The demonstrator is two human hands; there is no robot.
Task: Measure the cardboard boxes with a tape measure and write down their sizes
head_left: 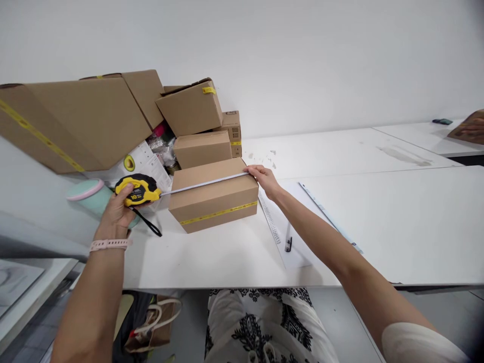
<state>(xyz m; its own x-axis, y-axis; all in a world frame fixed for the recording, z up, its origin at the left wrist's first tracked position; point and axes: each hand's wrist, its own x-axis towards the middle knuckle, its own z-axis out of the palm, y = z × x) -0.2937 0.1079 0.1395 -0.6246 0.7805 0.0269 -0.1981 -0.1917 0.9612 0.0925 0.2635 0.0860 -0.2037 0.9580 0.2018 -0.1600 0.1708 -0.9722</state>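
My left hand (118, 207) is closed around a yellow and black tape measure (138, 189), held left of a cardboard box (215, 196). A black wrist strap hangs below the case. From it the pale tape blade (206, 183) runs across the top of the box, slanting slightly up to the right. At the box's far right top edge, my right hand (262, 177) pinches the blade's end with thumb and fingers. The box lies closed on the white table, with yellow printed tape along its near side.
More cardboard boxes (189, 112) are stacked behind and to the left. A mint-green container (87, 194) with a pink rim stands beside my left hand. Under my right forearm lie a spiral notebook (298, 254), a pen (288, 244) and a light-blue ruler (328, 214).
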